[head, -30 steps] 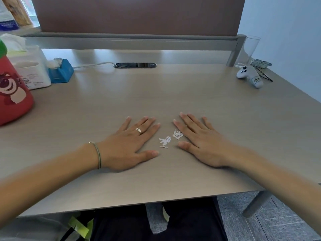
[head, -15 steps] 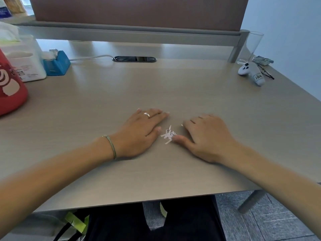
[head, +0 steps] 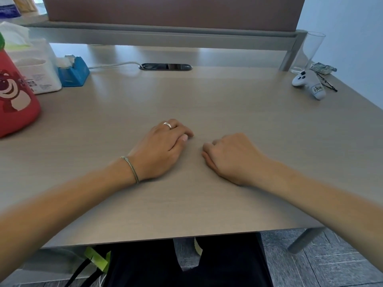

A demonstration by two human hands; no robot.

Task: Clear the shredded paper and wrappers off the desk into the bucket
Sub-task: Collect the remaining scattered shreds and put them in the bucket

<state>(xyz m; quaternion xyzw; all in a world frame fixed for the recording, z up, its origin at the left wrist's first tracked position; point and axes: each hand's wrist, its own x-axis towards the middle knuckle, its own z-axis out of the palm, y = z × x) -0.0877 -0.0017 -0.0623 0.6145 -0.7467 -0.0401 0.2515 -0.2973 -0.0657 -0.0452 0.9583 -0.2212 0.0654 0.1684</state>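
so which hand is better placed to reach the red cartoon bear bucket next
Left, probably. The left hand rests on the beige wooden desk on the same side as the red cartoon bear bucket; the right hand would have to cross over it.

The scene is evenly and softly lit, with daylight entering from about 11 o'clock. Broad pale reflections are cast across the desk (head: 207, 96) toward 12 o'clock, below the partition (head: 174, 13). Only short, faint shadows are seen beneath the left hand (head: 159, 150) and the right hand (head: 232, 158). The centre is rendered reasonably sharp, while the forearms are softened and stretched toward 7 and 4 o'clock. Wide-angle distortion is evident: the desk edges are bowed outward. The floor (head: 331, 264) at 5 o'clock is smeared by blur.
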